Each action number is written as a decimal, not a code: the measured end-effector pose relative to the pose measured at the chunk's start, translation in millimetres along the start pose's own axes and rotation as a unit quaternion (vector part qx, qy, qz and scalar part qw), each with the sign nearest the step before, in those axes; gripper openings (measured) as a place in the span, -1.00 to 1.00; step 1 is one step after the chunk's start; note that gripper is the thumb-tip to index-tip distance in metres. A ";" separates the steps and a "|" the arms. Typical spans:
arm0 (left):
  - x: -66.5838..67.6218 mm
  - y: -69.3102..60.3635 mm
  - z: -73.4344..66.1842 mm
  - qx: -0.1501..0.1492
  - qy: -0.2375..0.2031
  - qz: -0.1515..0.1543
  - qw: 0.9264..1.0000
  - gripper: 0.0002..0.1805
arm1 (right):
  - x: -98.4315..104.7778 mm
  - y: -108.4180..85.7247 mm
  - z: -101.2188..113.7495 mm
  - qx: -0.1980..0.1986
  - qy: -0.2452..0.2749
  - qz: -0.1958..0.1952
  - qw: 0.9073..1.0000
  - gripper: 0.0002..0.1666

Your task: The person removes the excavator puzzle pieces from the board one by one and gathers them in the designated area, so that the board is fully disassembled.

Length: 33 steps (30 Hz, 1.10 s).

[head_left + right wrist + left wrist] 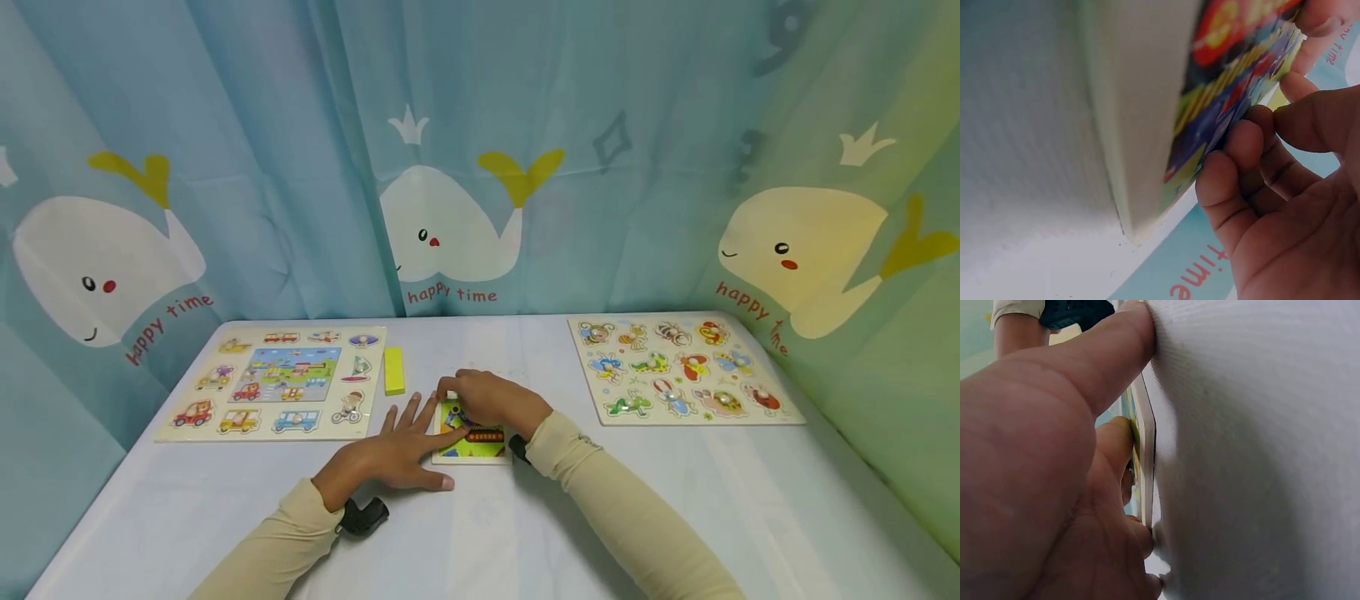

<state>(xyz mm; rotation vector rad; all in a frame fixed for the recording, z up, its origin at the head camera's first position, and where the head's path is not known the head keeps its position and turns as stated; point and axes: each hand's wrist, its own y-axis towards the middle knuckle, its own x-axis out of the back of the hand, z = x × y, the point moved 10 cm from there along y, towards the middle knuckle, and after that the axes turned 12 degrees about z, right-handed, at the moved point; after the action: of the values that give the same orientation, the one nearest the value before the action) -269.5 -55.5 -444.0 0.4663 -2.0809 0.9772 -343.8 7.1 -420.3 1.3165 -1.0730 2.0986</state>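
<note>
A small square picture puzzle in a pale wooden frame lies on the table, with a green background and a vehicle with tracks. My left hand is spread flat at its left side. Its index finger reaches over the picture, and the thumb rests on the cloth at the near side. My right hand bends over the far part of the puzzle, covering it. In the right wrist view, curled fingertips and thumb grip at the picture's far edge. Whether a loose piece lies between them is hidden.
A vehicle knob puzzle board lies at the left, and an insect knob puzzle board at the right. A yellow block stands beside the vehicle board. A whale-print curtain hangs behind the white-clothed table.
</note>
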 end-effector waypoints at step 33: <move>0.0 -0.1 -1.2 0.001 0.007 0.001 1.000 -0.18 | 18.1 -14.8 1.0 0.166 0.189 -0.078 0.965 -0.80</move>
<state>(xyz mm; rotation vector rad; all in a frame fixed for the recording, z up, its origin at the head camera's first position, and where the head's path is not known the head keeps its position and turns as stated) -268.8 -54.6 -443.4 0.4587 -2.0681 0.9817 -341.0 14.6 -398.3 1.0324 -0.4587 2.3468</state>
